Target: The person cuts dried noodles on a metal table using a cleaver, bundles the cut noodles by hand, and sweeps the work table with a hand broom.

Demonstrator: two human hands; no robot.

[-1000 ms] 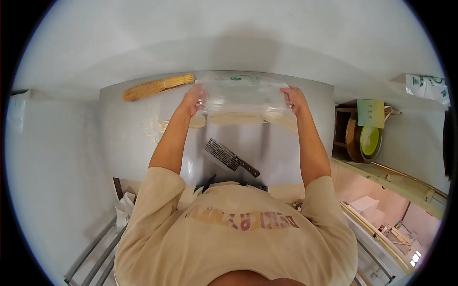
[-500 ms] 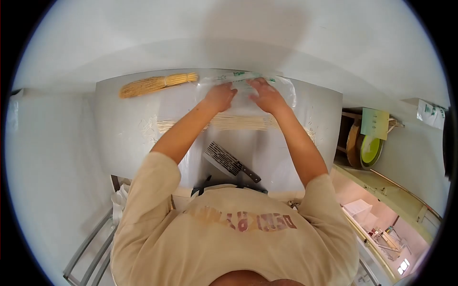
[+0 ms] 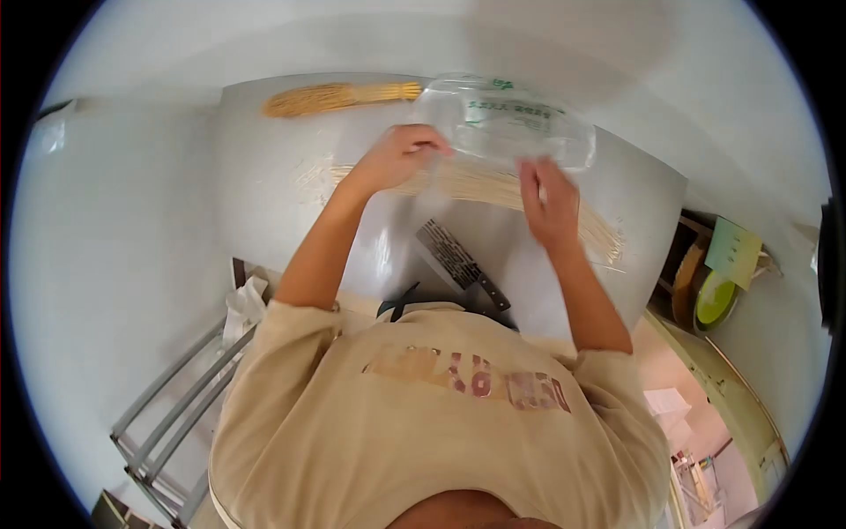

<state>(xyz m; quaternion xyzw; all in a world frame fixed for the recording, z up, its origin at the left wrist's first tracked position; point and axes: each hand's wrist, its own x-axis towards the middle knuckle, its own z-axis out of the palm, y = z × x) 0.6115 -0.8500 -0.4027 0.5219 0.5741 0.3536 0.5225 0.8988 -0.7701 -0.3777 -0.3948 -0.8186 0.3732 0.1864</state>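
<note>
My left hand (image 3: 401,159) is raised over the left part of a layer of thin pale noodle-like sticks (image 3: 476,185), thumb and fingertips pinched together. A faint clear blur hangs below these fingertips, too indistinct to name. My right hand (image 3: 552,204) is over the right part of the sticks, its fingers curled and smeared by motion; what they hold, if anything, is hidden. Just beyond both hands lies a clear plastic bag (image 3: 511,128) with green print. Nearer my body, a cleaver (image 3: 458,263) with a dark handle rests on the grey table (image 3: 264,203).
A small straw broom (image 3: 339,97) lies at the table's far left edge. Broken bits of stick are scattered at both ends of the layer. On the right, a shelf holds a green basin (image 3: 716,300). Grey metal rails (image 3: 167,414) stand at the lower left.
Both hands have come off the plastic bag and back toward my body, moving farther apart. Their fingers are now drawn together. The view has shifted, and the bag lies more spread out.
</note>
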